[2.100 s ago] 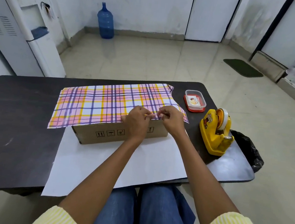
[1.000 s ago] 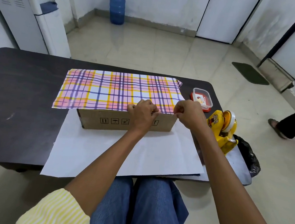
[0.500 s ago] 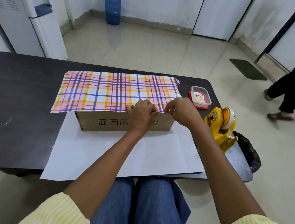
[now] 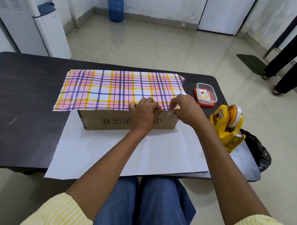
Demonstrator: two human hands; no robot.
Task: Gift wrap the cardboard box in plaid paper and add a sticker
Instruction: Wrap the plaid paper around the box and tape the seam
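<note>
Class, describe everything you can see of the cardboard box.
The cardboard box is brown, long and low, flat on a white sheet, black handling symbols printed on its front. Plaid paper covers its top. The left hand holds that paper at the top front edge; the right hand pinches a pale strip there.

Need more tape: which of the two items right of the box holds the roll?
The yellow dispenser, nearer you; the clear red-based tub sits farther back.

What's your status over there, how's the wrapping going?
Left hand and right hand pinching a tape strip between them. Plaid paper lies over cardboard box top, front face bare. Nothing in the way; tape dispenser off to the right.
</note>
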